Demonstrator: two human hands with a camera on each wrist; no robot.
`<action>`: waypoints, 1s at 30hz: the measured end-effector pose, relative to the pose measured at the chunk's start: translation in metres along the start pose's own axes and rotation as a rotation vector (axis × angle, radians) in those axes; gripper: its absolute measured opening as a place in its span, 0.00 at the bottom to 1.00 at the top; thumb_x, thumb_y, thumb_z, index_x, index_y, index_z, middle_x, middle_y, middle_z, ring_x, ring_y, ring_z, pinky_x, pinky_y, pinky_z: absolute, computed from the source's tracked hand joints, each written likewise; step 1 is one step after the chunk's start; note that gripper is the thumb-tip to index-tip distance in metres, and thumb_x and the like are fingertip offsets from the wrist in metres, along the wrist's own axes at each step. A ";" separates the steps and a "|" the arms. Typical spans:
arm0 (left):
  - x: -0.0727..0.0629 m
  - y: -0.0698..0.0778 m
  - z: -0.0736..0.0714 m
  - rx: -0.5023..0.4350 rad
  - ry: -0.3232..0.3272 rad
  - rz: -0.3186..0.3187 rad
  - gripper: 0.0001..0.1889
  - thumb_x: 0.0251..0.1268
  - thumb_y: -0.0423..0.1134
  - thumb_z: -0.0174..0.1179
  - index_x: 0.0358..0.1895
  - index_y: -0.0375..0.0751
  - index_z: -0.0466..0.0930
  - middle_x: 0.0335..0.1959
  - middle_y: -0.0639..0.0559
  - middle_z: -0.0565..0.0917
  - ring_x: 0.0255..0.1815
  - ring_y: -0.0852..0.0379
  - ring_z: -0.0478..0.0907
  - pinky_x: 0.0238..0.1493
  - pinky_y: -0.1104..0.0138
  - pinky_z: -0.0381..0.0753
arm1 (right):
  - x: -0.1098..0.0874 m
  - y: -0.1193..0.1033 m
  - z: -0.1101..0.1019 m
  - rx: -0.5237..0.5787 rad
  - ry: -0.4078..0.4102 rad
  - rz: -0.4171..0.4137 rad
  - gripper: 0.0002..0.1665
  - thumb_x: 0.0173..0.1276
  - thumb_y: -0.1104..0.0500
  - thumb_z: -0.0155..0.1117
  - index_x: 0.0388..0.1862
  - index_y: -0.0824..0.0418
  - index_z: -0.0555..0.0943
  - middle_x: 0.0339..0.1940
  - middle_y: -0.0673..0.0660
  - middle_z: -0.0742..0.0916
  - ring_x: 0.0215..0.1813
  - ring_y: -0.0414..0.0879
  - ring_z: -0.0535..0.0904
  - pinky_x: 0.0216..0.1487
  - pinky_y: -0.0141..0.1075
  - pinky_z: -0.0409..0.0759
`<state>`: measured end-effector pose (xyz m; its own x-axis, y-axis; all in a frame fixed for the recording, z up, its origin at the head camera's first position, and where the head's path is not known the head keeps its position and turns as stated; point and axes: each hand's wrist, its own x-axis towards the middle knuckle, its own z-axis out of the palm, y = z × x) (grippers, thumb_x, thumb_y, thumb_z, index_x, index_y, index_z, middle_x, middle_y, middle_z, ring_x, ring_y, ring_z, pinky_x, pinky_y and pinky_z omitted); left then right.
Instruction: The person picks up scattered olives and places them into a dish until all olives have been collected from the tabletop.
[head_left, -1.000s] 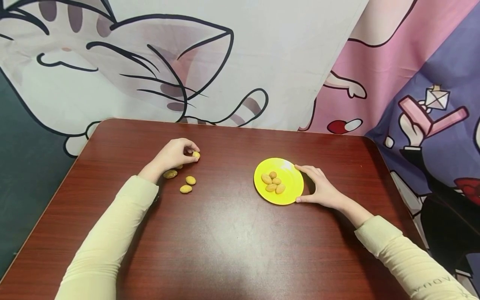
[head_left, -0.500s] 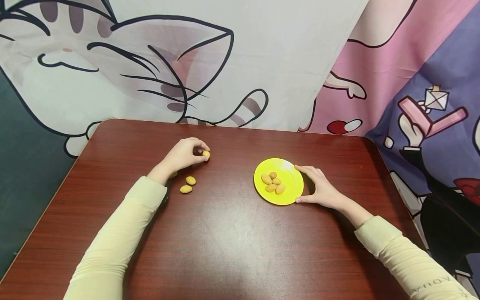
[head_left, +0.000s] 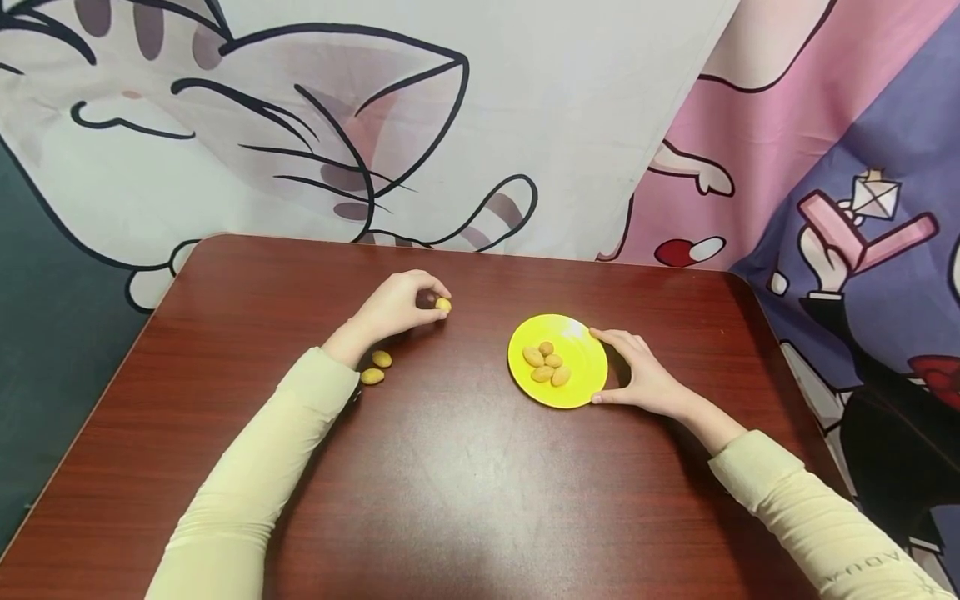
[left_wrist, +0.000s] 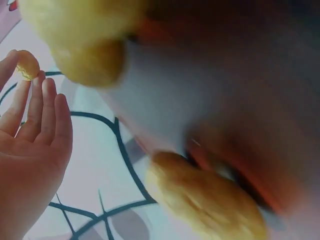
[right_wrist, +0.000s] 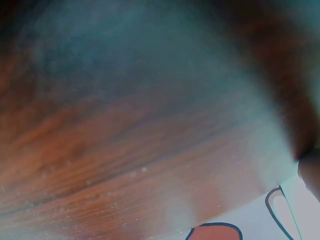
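Note:
My left hand (head_left: 395, 307) pinches a small yellow oval fruit (head_left: 443, 305) between thumb and fingertips, left of the plate. In the left wrist view the same fruit (left_wrist: 28, 65) sits at the fingertips, the other fingers stretched out. My right hand (head_left: 645, 377) holds the right rim of a round yellow plate (head_left: 583, 373) between spread thumb and fingers. Several similar fruits (head_left: 542, 374) lie together on the plate. Two loose ones, an upper fruit (head_left: 382, 359) and a lower fruit (head_left: 372, 377), lie beside my left wrist.
The brown wooden table (head_left: 465, 483) spreads under both arms. Behind it hangs a white cloth (head_left: 585, 125) with a cartoon cat, and a pink and purple cloth (head_left: 787, 167) at the right. Large blurred fruits (left_wrist: 205, 200) show close to the left wrist camera.
My left hand has moved right toward the plate with the fruit pinched in it. Its forearm now covers fruits seen at the left earlier. The right hand and plate stay put.

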<state>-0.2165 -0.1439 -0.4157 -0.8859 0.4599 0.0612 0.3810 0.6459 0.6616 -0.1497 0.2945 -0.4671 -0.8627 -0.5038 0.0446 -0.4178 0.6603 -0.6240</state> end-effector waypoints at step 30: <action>0.049 0.077 0.053 0.040 -0.149 0.131 0.11 0.70 0.38 0.70 0.52 0.43 0.90 0.52 0.50 0.89 0.56 0.52 0.85 0.64 0.61 0.83 | 0.000 -0.001 0.000 0.007 -0.009 0.020 0.64 0.48 0.54 0.91 0.82 0.62 0.66 0.75 0.66 0.74 0.75 0.65 0.63 0.72 0.62 0.62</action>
<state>-0.2168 -0.0398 -0.4012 -0.7799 0.6251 0.0314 0.5035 0.5968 0.6248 -0.1495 0.2944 -0.4663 -0.8680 -0.4959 0.0249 -0.3988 0.6664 -0.6300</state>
